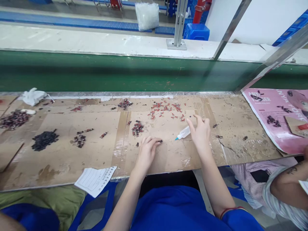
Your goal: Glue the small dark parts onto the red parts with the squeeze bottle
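Observation:
My left hand (147,150) rests on the cardboard, with its fingertips pinched on a small black part (160,141). To the right, my right hand (200,133) is curled around the back end of a small clear squeeze bottle (184,132) with a blue nozzle tip. The bottle's tip points down and left, towards my left hand; its rear is hidden by the hand. My right thumb and forefinger are apart above it. Beyond my hands lie scattered red pieces (157,105). Left of them is a pile of red and black parts (137,128).
Cardboard (96,160) covers the bench. Further left lie a black heap (45,140), a bigger mixed pile (14,120) and a white glove (33,97). A paper sheet (96,181) overhangs the front edge. A green belt (96,70) runs behind; a co-worker's arm (291,179) is at right.

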A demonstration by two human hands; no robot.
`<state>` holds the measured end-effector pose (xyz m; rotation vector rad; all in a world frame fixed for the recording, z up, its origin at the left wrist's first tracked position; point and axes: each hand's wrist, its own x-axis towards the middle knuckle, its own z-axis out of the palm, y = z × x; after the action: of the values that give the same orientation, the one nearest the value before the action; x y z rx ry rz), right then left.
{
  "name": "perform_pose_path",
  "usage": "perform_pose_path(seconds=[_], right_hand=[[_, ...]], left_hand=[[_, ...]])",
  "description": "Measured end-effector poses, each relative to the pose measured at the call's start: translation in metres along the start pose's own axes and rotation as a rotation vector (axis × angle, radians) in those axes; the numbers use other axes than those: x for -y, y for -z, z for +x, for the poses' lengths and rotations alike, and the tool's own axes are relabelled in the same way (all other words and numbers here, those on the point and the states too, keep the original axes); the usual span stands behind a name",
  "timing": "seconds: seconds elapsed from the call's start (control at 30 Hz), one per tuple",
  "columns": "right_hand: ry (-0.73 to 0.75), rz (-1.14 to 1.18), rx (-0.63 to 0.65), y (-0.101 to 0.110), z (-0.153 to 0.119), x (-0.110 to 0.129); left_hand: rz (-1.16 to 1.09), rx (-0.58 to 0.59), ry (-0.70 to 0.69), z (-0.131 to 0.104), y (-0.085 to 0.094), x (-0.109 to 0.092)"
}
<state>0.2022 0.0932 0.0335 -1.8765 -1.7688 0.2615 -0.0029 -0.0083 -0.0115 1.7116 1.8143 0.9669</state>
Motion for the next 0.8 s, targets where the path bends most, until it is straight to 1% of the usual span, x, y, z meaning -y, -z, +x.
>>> perform_pose_path(seconds=[0.1, 0.13, 0.23, 0.33, 0.43, 0.5, 0.57, 0.63, 0.7, 0.8], right_hand=[[0.144, 0.015, 0.12, -0.024, 0.029, 0.012], [0.165, 0.009, 0.176, -0.033, 0.038, 0.016], [0.136, -0.027, 0.306, -0.053, 0.054, 0.024], [0.127, 0.014, 0.321, -0.057, 0.055, 0.025], [0.152, 0.211, 0.326, -0.045, 0.04, 0.026], [0.181, 0.369, 0.376, -0.032, 0.021, 0.028], [0.252, 0.49, 0.474, -0.019, -0.001, 0.032], [0.311, 0.551, 0.518, -0.009, -0.022, 0.037], [0.293, 0.6, 0.516, -0.004, -0.038, 0.04], [0.212, 0.654, 0.493, -0.003, -0.049, 0.043]], left_hand=[[-0.139, -0.017, -0.039, -0.001, 0.005, 0.0], [-0.186, -0.025, -0.046, -0.002, 0.005, -0.001], [-0.302, -0.072, -0.019, -0.003, 0.006, -0.002], [-0.39, -0.139, 0.078, -0.004, 0.005, -0.004], [-0.441, -0.188, 0.158, -0.004, 0.006, -0.006], [-0.449, -0.19, 0.166, -0.003, 0.007, -0.008], [-0.445, -0.182, 0.155, -0.003, 0.008, -0.011], [-0.439, -0.174, 0.145, -0.003, 0.008, -0.013], [-0.431, -0.17, 0.138, -0.003, 0.008, -0.014], [-0.414, -0.178, 0.118, -0.004, 0.008, -0.016]])
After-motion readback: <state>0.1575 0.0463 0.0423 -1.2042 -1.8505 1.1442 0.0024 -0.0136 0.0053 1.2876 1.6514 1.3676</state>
